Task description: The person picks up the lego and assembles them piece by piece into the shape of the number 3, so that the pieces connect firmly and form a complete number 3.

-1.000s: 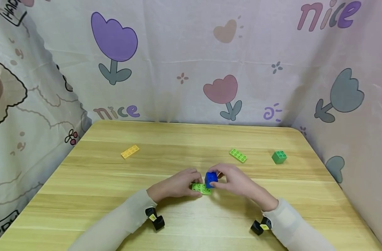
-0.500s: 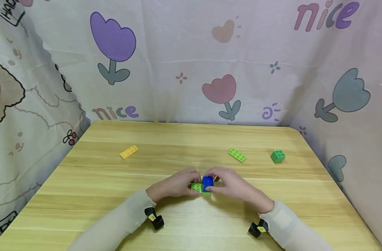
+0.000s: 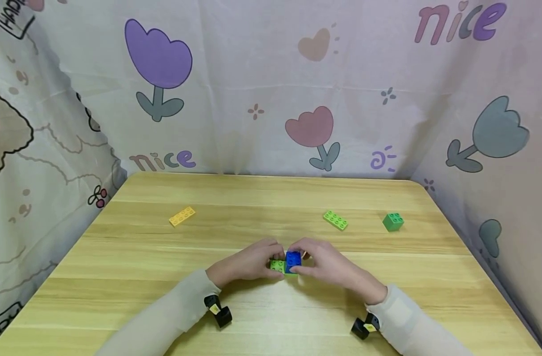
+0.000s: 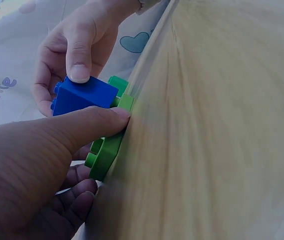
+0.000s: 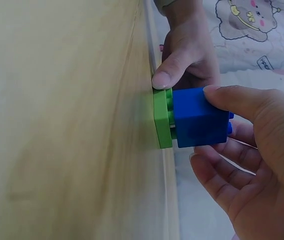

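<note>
A flat lime-green building brick (image 3: pixel 277 266) lies on the wooden table, studs up, near the middle. My left hand (image 3: pixel 252 260) grips its left end, thumb (image 4: pixel 113 120) along the near side and fingers behind. My right hand (image 3: pixel 325 262) pinches a taller blue brick (image 3: pixel 293 262) between thumb and fingers. In the right wrist view the blue brick (image 5: pixel 200 117) sits right over the studs of the lime-green brick (image 5: pixel 161 119), with a thin gap showing between them. Studs on the left part of the lime-green brick stay uncovered.
Farther back on the table (image 3: pixel 271 198) lie a yellow flat brick (image 3: pixel 182 216) at left, another lime-green flat brick (image 3: pixel 335 220) and a dark green block (image 3: pixel 393 222) at right. A printed cloth (image 3: pixel 235 89) hangs behind the table and along its sides.
My right hand has moved slightly left and down, bringing the blue brick from the lime-green brick's right end onto its studs. The left hand has kept its grip in place.
</note>
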`<state>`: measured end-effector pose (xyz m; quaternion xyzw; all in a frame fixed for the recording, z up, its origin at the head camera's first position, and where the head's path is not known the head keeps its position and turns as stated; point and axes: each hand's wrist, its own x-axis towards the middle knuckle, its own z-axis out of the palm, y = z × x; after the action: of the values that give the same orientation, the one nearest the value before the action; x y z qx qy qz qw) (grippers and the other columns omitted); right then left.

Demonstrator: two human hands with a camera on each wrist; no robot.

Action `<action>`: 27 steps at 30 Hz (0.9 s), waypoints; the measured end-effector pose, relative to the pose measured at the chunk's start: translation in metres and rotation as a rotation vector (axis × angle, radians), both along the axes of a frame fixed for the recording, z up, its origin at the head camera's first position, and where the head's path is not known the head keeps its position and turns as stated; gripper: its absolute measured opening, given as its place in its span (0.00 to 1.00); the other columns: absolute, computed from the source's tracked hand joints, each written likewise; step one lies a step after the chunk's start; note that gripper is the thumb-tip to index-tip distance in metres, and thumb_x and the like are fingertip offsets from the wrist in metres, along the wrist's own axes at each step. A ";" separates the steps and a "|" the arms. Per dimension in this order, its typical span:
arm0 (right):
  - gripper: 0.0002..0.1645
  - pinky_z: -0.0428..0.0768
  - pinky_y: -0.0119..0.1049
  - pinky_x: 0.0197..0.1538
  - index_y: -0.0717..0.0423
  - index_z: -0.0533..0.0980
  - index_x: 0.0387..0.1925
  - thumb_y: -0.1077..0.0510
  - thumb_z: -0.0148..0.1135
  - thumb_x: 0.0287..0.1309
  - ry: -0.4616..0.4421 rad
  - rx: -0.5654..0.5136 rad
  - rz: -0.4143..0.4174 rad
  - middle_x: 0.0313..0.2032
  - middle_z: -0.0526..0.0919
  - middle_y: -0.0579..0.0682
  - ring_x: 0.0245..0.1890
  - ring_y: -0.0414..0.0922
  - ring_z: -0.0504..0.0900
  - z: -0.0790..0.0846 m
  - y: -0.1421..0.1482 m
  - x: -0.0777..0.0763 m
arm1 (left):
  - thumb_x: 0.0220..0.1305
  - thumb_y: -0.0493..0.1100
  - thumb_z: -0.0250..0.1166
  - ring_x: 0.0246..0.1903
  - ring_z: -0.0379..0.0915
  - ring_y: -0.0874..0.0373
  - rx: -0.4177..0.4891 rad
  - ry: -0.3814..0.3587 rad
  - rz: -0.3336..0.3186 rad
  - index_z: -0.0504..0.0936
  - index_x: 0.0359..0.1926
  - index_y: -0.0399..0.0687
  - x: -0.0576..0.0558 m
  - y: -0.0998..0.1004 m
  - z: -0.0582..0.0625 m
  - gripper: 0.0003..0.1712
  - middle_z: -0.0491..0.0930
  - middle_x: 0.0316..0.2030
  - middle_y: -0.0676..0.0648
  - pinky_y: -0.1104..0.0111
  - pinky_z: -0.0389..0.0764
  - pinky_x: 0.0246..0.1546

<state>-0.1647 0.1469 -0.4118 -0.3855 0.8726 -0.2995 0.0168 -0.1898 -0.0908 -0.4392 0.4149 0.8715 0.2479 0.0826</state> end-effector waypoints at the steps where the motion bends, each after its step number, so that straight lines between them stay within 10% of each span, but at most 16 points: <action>1: 0.23 0.80 0.32 0.42 0.57 0.76 0.53 0.55 0.70 0.58 -0.003 0.001 -0.001 0.46 0.81 0.47 0.40 0.37 0.80 0.000 0.000 0.000 | 0.58 0.53 0.72 0.36 0.65 0.63 -0.001 -0.002 0.001 0.76 0.39 0.55 0.000 0.000 0.000 0.16 0.70 0.36 0.59 0.71 0.70 0.37; 27: 0.20 0.81 0.32 0.41 0.56 0.78 0.49 0.54 0.71 0.57 0.072 0.025 -0.025 0.41 0.82 0.45 0.39 0.38 0.81 0.000 -0.007 0.003 | 0.58 0.56 0.71 0.35 0.64 0.64 -0.019 -0.014 0.020 0.74 0.39 0.57 -0.001 0.000 -0.003 0.17 0.68 0.35 0.60 0.72 0.69 0.36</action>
<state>-0.1614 0.1403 -0.4119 -0.3849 0.8811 -0.2745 -0.0136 -0.1906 -0.0907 -0.4419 0.4038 0.8773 0.2433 0.0903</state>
